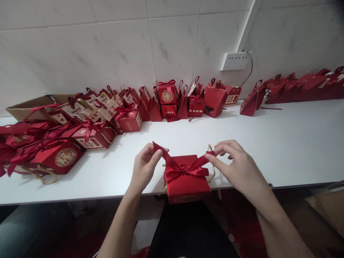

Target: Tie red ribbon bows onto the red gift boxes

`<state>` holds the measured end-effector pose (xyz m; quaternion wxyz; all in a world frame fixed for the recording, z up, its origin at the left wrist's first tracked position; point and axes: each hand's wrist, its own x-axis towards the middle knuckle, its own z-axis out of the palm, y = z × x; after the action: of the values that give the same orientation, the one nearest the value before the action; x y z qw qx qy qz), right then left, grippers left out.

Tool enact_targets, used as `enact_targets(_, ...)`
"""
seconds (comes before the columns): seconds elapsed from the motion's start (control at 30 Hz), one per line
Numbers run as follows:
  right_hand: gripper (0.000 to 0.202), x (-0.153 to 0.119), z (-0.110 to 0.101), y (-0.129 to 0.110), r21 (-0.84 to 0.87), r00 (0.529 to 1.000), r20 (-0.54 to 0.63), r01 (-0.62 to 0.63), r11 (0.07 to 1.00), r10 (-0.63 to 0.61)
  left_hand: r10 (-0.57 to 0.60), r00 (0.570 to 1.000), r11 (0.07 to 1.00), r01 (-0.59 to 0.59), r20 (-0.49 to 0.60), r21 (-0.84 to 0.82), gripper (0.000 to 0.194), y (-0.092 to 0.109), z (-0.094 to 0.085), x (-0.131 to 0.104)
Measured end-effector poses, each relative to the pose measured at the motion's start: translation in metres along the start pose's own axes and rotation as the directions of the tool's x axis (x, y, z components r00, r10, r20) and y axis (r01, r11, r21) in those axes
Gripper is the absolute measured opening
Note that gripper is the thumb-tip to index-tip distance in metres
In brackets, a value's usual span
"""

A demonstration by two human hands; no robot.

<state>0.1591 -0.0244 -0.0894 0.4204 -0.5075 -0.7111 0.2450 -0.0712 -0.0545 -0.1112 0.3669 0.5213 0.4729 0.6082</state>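
Observation:
A red gift box (186, 186) sits at the front edge of the white table, its near end reaching past that edge. A red satin ribbon (185, 172) is tied in a bow across its top. My left hand (146, 163) pinches one ribbon end between thumb and fingers, up and left of the knot. On the other side, my right hand (232, 157) pinches the opposite end, so both ends stretch outward in a V. Gold twisted cord handles (212, 172) show at the box's sides, the left one mostly hidden.
Many red gift boxes (94, 138) crowd the table's left, with an open brown carton (32, 107) behind. More boxes (193, 102) line the tiled wall, continuing to the far right (301, 89). A white power strip (235, 61) is fixed on the wall.

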Motion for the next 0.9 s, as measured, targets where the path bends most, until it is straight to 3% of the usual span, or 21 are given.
enact_targets(0.07,0.021,0.0,0.0,-0.004,0.034,0.999,-0.02,0.047,0.998,-0.046,0.023,1.0,1.0,-0.024,0.01,0.008,0.021,0.004,0.001,0.002)
enact_targets(0.13,0.021,0.005,0.005,-0.008,0.178,0.997,0.058,0.04,0.983,-0.051,-0.015,0.999,1.0,0.014,0.028,0.02,0.022,0.007,0.003,0.009)
enact_targets(0.23,0.021,0.022,0.02,-0.011,0.373,0.981,0.19,-0.041,0.927,-0.033,-0.167,0.982,0.985,0.163,0.084,0.047,0.025,0.005,0.009,0.021)
enact_targets(0.33,0.026,0.041,0.036,-0.01,0.426,0.95,0.313,-0.156,0.891,0.016,-0.328,0.927,0.945,0.323,0.184,0.055,0.028,-0.004,0.012,0.032)
enact_targets(0.43,0.036,0.055,0.047,-0.002,0.422,0.872,0.487,-0.291,0.859,0.057,-0.43,0.843,0.895,0.444,0.322,0.034,0.03,-0.016,0.01,0.035)
enact_targets(0.53,0.046,0.063,0.053,0.007,0.438,0.742,0.667,-0.467,0.769,0.07,-0.467,0.784,0.866,0.498,0.409,0.035,0.033,-0.024,0.006,0.034)
enact_targets(0.6,0.05,0.066,0.056,0.011,0.47,0.69,0.721,-0.558,0.683,0.068,-0.442,0.79,0.873,0.487,0.425,0.003,0.032,-0.026,0.006,0.033)
enact_targets(0.7,0.048,0.071,0.063,0.013,0.533,0.688,0.725,-0.583,0.613,0.024,-0.39,0.828,0.884,0.459,0.403,-0.089,0.031,-0.024,0.008,0.034)
enact_targets(0.8,0.042,0.079,0.074,0.015,0.49,0.646,0.763,-0.56,0.668,-0.018,-0.401,0.84,0.89,0.451,0.366,-0.059,0.031,-0.026,0.011,0.037)
enact_targets(0.9,0.036,0.087,0.079,0.021,0.331,0.583,0.812,-0.492,0.805,0.023,-0.467,0.808,0.88,0.464,0.36,0.1,0.033,-0.032,0.007,0.04)
